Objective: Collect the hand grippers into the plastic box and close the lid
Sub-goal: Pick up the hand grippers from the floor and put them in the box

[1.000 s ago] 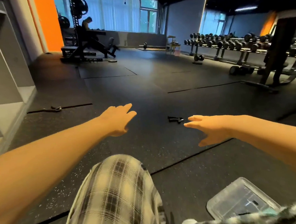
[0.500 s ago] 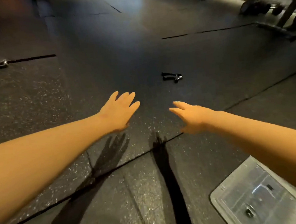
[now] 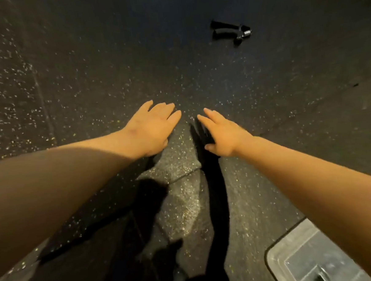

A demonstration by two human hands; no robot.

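A black hand gripper (image 3: 230, 31) lies on the dark speckled rubber floor, far ahead and to the right of both hands. My left hand (image 3: 151, 127) and my right hand (image 3: 220, 133) reach forward side by side, palms down, fingers spread, holding nothing. Well short of the hand gripper, both hands hover low over the floor. A clear plastic box (image 3: 307, 261) sits at the bottom right, partly hidden under my right forearm; a dark object shows inside it near the frame edge.
The rubber floor mats (image 3: 88, 81) meet at seams running under and beside the hands. Dark shadows of my arms and body fall on the floor below the hands.
The view has tilted down and moved forward; the gym room is out of sight. The hand gripper now appears nearer, and both hands have drawn closer together.
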